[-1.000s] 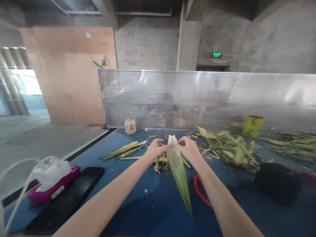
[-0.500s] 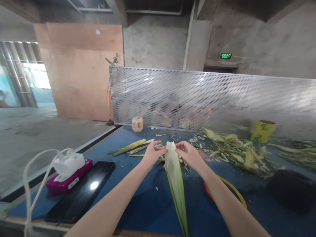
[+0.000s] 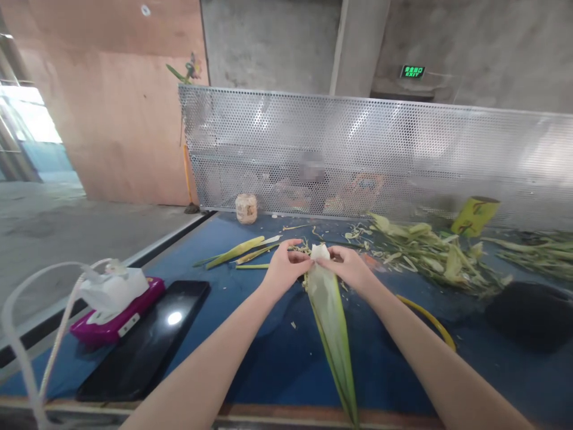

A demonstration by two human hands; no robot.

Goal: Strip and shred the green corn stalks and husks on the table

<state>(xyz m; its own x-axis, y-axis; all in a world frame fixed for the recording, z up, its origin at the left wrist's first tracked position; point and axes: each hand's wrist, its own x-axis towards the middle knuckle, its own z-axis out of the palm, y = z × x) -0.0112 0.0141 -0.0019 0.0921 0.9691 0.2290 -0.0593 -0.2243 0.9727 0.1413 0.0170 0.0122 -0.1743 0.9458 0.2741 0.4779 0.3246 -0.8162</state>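
Observation:
A long, tapering green leaf [image 3: 331,322], with a pale inner face and a torn white upper end, runs from my hands toward the table's front edge. My left hand [image 3: 287,266] pinches its white end from the left. From the right, my right hand [image 3: 350,267] pinches the same end, thumbs nearly meeting on the pale face. Small plant scraps lie behind and partly under my hands. Left of them are several loose yellow-green leaf strips [image 3: 237,252].
A black phone [image 3: 143,343] lies beside a purple power strip [image 3: 136,310] with white plugs. A heap of leaves [image 3: 441,260], a yellow can [image 3: 475,216] and a dark object [image 3: 530,315] are at right. A perforated metal panel [image 3: 277,131] stands behind a whitish jar [image 3: 246,208].
My hands have come closer together at the leaf's white end, and its lower part has swung slightly right. The view has tilted down.

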